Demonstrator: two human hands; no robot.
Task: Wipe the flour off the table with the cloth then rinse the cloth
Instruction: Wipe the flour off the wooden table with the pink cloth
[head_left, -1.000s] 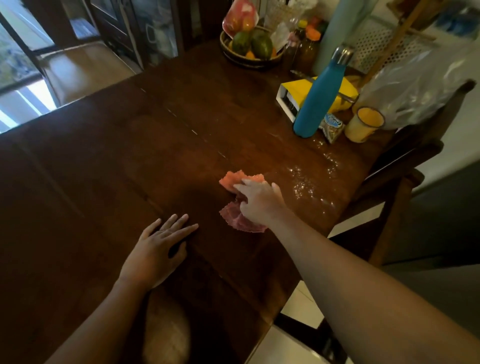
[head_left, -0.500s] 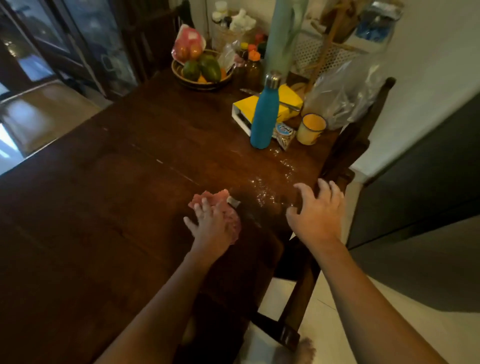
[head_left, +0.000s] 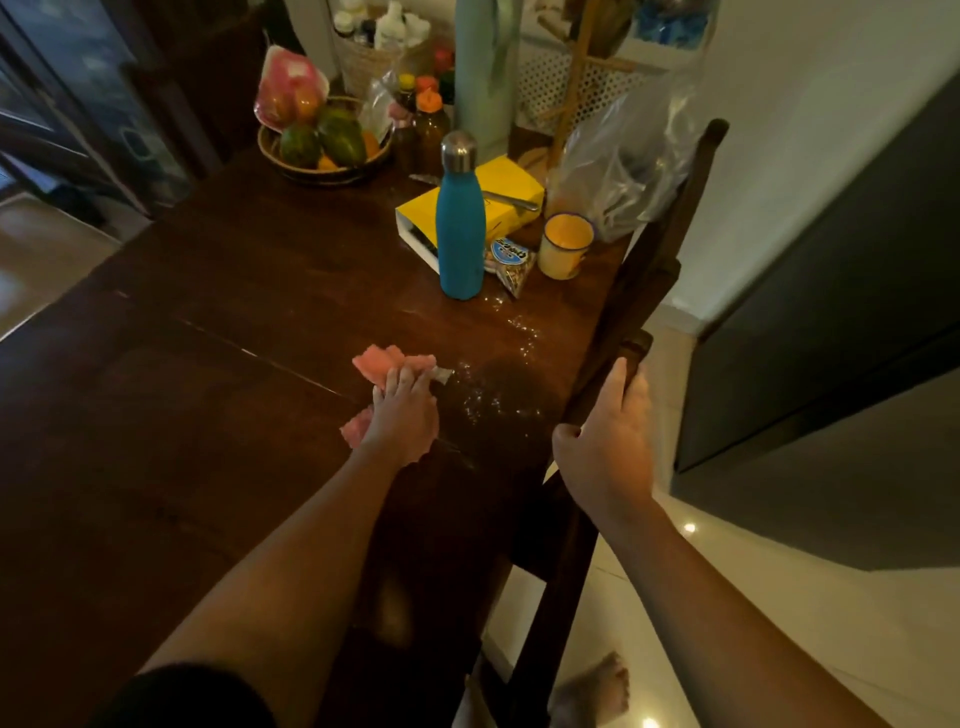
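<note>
A pink cloth (head_left: 382, 361) lies crumpled on the dark wooden table (head_left: 218, 374). My left hand (head_left: 402, 418) lies on top of it with fingers stretched forward, pressing it down. White flour (head_left: 491, 402) is scattered just right of the cloth, and a thinner trail of flour (head_left: 524, 332) runs toward the blue bottle. My right hand (head_left: 605, 447) grips the top rail of the wooden chair (head_left: 660, 260) at the table's right edge.
A blue bottle (head_left: 461, 234), a yellow box (head_left: 498, 200), a snack packet (head_left: 509, 262) and a yellow mug (head_left: 563, 247) stand behind the flour. A fruit bowl (head_left: 322, 150), jars and a plastic bag (head_left: 623, 161) fill the far end. A dark cabinet (head_left: 831, 312) is at right.
The cloth passed from my right hand to my left hand. My right hand moved right, off the table, and took hold of the chair's rail.
</note>
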